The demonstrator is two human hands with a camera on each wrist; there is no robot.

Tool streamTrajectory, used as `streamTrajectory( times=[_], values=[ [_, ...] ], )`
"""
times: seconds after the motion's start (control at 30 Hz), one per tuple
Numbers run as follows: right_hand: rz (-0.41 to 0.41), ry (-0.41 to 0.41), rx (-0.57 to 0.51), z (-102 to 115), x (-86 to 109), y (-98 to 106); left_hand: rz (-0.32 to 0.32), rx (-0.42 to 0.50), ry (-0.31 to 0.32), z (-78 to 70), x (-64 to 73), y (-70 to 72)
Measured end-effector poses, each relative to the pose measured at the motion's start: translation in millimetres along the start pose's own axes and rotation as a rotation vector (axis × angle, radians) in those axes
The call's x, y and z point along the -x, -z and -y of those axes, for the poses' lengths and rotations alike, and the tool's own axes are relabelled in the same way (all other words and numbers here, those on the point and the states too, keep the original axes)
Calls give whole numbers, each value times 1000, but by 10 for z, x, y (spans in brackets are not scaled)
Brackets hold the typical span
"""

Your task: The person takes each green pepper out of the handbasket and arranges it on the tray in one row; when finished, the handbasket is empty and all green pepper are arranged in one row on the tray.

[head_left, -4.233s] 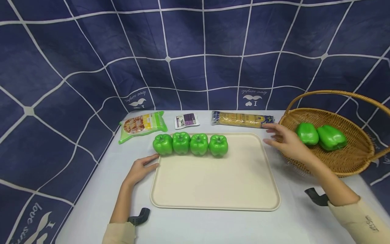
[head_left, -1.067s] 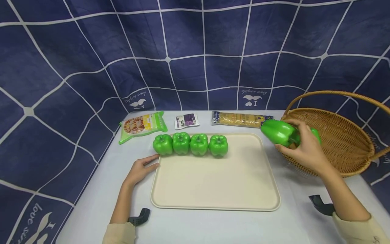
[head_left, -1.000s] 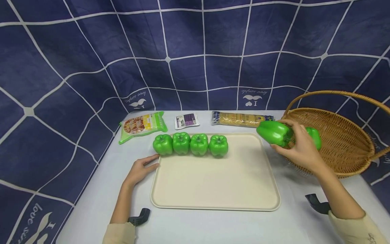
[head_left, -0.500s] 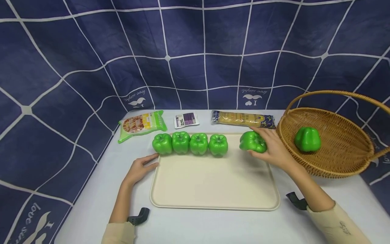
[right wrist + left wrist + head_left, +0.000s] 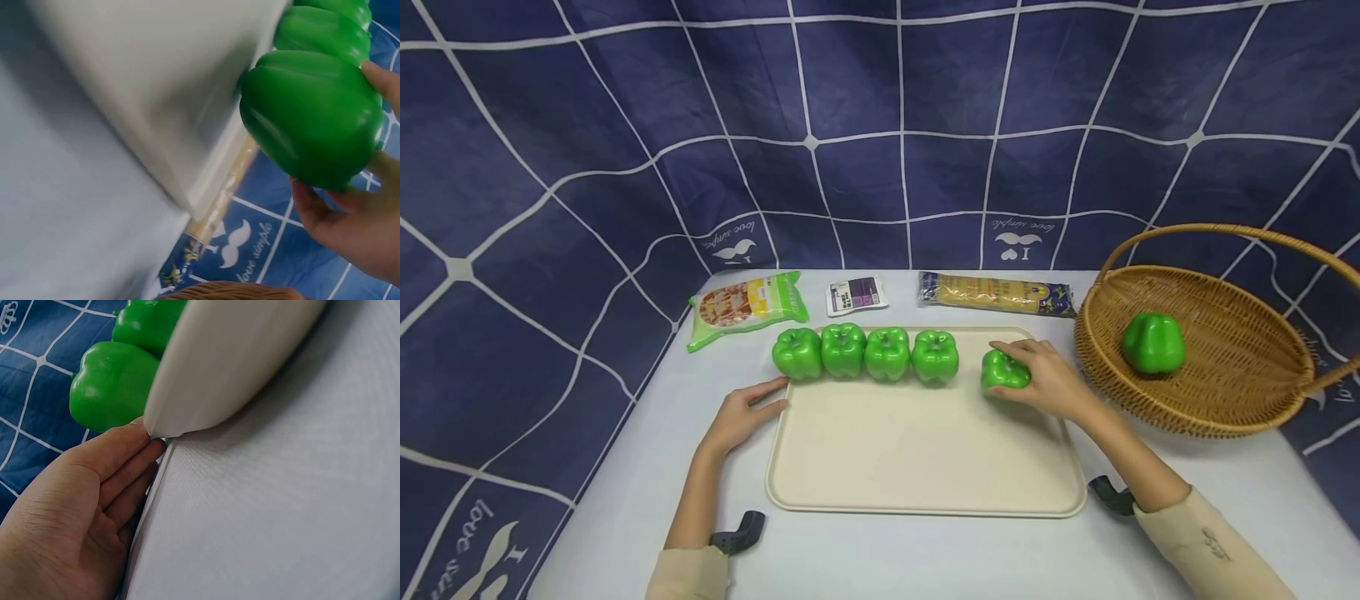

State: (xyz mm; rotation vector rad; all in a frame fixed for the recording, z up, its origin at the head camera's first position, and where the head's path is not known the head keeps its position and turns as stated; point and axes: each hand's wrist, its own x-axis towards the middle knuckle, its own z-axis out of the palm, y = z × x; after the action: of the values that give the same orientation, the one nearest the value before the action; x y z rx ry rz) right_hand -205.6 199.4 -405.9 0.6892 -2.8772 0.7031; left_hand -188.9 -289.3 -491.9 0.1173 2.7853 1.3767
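My right hand grips a green bell pepper over the back right part of the beige tray. In the right wrist view, thumb and fingers hold this pepper from its sides; whether its underside touches the tray I cannot tell. To its left, several green bell peppers stand in a row along the tray's back edge, with a gap before the held one. My left hand rests at the tray's left edge, fingers extended. Its fingertips touch the tray corner in the left wrist view, below a pepper.
A wicker basket with an arched handle stands at the right, one green bell pepper inside. Behind the tray lie a green food bag, a small white-and-purple packet and a long pasta pack. A blue checked cloth hangs behind.
My right hand took a bell pepper from the basket, carried it left over the tray and has lowered it. One pepper now lies in the basket instead of two. My left hand stayed put.
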Motion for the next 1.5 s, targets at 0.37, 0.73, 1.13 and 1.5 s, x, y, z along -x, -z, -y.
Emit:
streamTrajectory(
  times=[0.37,0.73,1.13,1.5],
  values=[
    [-4,-35,-92,-43,-17,-40,1,3,-19,-25,23,3],
    [-83,-55,-128,-58,-93,-131,1,4,-8,-69,52,1],
    [15,-121,-138,-35,-37,-40,0,-10,-5,-32,24,-17],
    [99,-153,-176,54,-152,1,-2,-5,-12,-44,32,-1]
  ],
)
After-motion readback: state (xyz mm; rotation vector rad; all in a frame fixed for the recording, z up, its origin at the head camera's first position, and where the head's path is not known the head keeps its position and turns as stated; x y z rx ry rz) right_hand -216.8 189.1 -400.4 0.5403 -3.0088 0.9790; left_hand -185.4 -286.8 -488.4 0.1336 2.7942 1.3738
